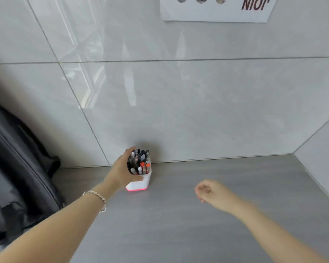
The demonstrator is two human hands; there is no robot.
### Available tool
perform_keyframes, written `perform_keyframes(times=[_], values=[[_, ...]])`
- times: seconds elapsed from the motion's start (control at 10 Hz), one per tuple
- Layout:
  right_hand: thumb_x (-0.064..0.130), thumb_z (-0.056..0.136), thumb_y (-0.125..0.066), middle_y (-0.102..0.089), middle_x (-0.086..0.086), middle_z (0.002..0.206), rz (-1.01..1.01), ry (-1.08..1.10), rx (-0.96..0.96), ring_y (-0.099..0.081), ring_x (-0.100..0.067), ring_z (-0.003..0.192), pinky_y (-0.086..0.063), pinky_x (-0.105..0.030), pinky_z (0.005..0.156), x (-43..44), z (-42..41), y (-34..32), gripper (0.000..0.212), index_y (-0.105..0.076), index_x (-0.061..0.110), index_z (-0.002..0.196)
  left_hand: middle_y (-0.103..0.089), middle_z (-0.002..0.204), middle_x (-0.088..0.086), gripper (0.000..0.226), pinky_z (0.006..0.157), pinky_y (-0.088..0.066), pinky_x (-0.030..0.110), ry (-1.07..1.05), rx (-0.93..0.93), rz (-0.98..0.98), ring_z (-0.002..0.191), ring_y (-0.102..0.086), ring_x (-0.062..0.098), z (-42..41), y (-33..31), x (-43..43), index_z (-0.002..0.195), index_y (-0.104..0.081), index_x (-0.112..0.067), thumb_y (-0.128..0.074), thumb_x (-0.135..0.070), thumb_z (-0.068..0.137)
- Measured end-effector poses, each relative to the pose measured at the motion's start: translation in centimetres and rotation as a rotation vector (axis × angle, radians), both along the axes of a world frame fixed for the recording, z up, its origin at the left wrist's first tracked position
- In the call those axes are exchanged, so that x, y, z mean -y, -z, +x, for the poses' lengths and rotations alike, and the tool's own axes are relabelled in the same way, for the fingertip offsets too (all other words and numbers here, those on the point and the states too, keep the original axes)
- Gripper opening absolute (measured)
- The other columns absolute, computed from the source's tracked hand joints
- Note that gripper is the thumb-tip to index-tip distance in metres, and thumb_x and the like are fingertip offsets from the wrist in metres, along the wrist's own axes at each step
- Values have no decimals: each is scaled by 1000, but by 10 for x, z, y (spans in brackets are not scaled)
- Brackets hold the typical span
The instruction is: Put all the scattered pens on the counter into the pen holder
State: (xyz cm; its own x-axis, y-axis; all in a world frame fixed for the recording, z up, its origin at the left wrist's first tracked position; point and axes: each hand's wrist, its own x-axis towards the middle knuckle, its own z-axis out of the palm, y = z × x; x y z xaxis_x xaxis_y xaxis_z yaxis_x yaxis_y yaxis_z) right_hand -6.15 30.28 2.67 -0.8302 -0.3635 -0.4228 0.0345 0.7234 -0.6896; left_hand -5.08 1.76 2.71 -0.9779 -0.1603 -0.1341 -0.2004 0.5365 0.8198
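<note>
Left hand [122, 170], reaching in from the lower left of the frame, is wrapped around the left side of the white plastic pen holder with a glowing pink base [139, 184], thumb across its front wall and fingers curled round the far side, so it is clamped on the holder. That holder stands a little left of the frame's centre, on the grey wood-grain counter [179, 224] just in front of the wall. A tight bundle of pens [139, 162], black, grey, white and orange-capped, stands upright inside it. Right hand [209, 191] hovers above the counter to the right of the holder, well apart from it, fingers loosely curled inward with nothing in them. A silver link bracelet [98, 198] circles the left wrist. Glossy white wall tiles [179, 111] fill the upper frame, a white printed paper sheet [217, 10] is stuck at the top right, and a dark grey bag [13, 168] sits at the left edge.
</note>
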Motion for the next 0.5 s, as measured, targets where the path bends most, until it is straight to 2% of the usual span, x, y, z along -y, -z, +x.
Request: perform_keyframes(times=[0.1, 0.2, 0.3, 0.4, 0.5], values=[[21, 89, -52, -57, 8, 77, 129, -88, -45, -55, -14, 78, -41, -21, 68, 4, 6, -1, 16, -52, 30, 76, -50, 113, -2, 94, 71, -40, 2, 18, 38, 40, 99, -50, 16, 2, 3, 17, 136, -30, -22, -77, 8, 60], [22, 90, -51, -57, 3, 88, 192, -160, -82, -52, -13, 82, -40, -21, 75, 4, 9, -8, 6, -52, 27, 87, -49, 116, -4, 99, 83, -38, 23, 40, 78, -5, 100, -51, 16, 4, 3, 27, 140, -20, -30, -74, 3, 64], [23, 91, -51, -61, -2, 97, 262, -197, -87, -51, -12, 86, -39, -20, 77, 2, 8, -15, 14, -61, 20, 101, -46, 120, 2, 101, 83, -38, 25, 2, 122, -76, 100, -50, 20, 13, -1, 24, 143, -10, -28, -71, -1, 68], [24, 91, -50, -64, -5, 115, 303, -205, -95, -54, -15, 92, -43, -24, 85, -3, 5, -21, 23, -60, 13, 109, -34, 135, 15, 90, 98, -37, 35, -112, 60, -252, 122, -38, 32, 23, -6, 9, 143, -13, -19, -68, -11, 72], [24, 91, -48, -63, -6, 120, 358, -241, -116, -57, -20, 104, -44, -26, 90, -8, 1, -27, 24, -60, 13, 110, -39, 131, 16, 54, 99, -39, 42, -87, -59, -475, 122, -35, 35, 31, -21, -22, 132, -36, -14, -55, -17, 82]])
